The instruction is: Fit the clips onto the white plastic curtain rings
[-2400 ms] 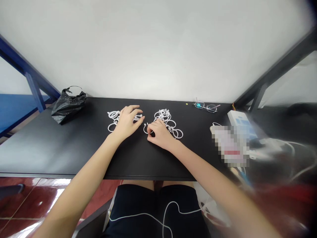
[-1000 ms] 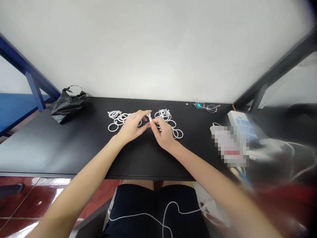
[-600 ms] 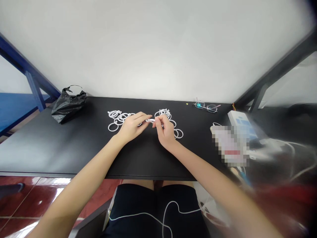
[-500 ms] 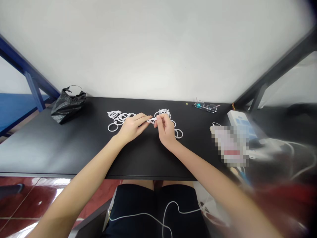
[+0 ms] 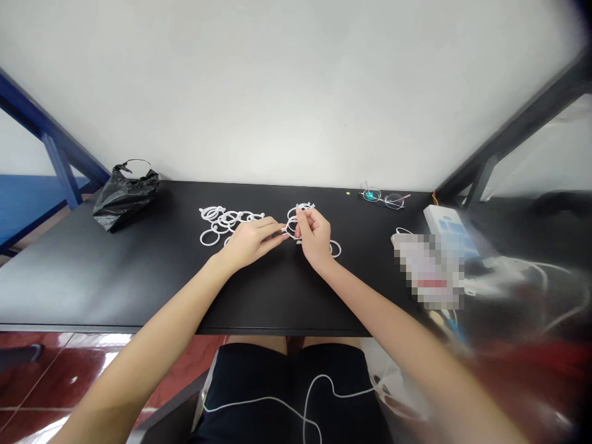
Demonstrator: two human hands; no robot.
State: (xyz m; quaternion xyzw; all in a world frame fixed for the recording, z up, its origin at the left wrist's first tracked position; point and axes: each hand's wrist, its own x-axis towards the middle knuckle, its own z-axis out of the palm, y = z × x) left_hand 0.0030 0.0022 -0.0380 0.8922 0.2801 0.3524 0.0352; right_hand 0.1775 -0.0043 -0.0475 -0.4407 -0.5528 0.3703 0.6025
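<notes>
Between my hands is a white plastic ring [image 5: 290, 229] with a small knob, like a curtain ring. My left hand [image 5: 253, 239] pinches its left side with thumb and fingertips. On its right side, my right hand [image 5: 315, 234] grips it with bent fingers. Left of my hands, several similar rings [image 5: 229, 219] lie in a loose pile, partly covered by my left hand. More white rings [image 5: 336, 248] lie behind and beside my right hand, which hides part of them.
On the black table [image 5: 152, 271], a black plastic bag [image 5: 124, 200] stands at the left. Eyeglasses [image 5: 383, 198] lie near the wall. A white box [image 5: 446, 225], a blurred-out flat object [image 5: 428, 271] and cables are at the right. A white cable [image 5: 263, 399] crosses my lap.
The ring between my hands has turned, so its round opening now faces me more. My right hand has shifted slightly right, and my left hand slightly right and down.
</notes>
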